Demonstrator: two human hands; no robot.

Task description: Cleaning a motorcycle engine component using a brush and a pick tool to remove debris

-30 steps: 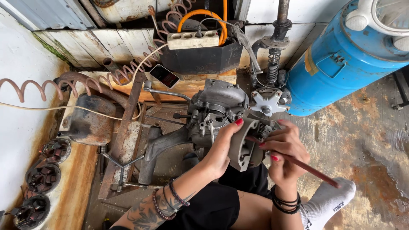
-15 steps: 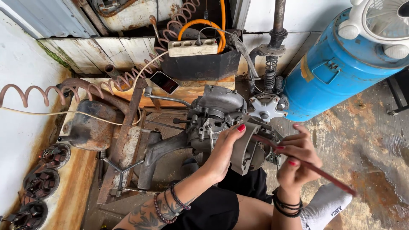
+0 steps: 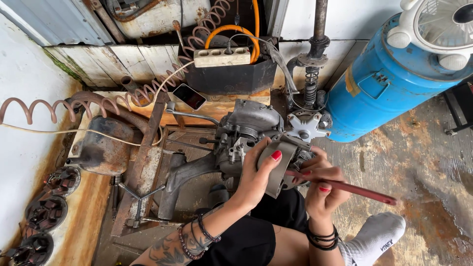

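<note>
Head view: compared with a second ago, the left hand (image 3: 256, 177) has slid from the top of the engine (image 3: 241, 135) down onto the grey cover (image 3: 278, 170) at its near side, palm and thumb now pressed flat against it. The right hand (image 3: 320, 184) has shifted a little lower and the red tool (image 3: 354, 188) now lies nearly level, its tip reaching in behind the cover. That reads as work settling on the cover itself, one hand bracing while the other works the tool, though the tip's contact point is hidden by the fingers.

The right fingers are curled tight around the tool's shaft; the left fingers are spread and laid on the cover, not closed around it.

The engine is dull cast metal, greasy and pitted, with a pale star-shaped hub (image 3: 305, 125) beside it. A smooth blue tank (image 3: 394, 83) lies to the right. A rusty coiled hose (image 3: 59, 106) trails left across a stained wooden board (image 3: 217, 108). The floor (image 3: 419, 162) is rust-blotched concrete.
</note>
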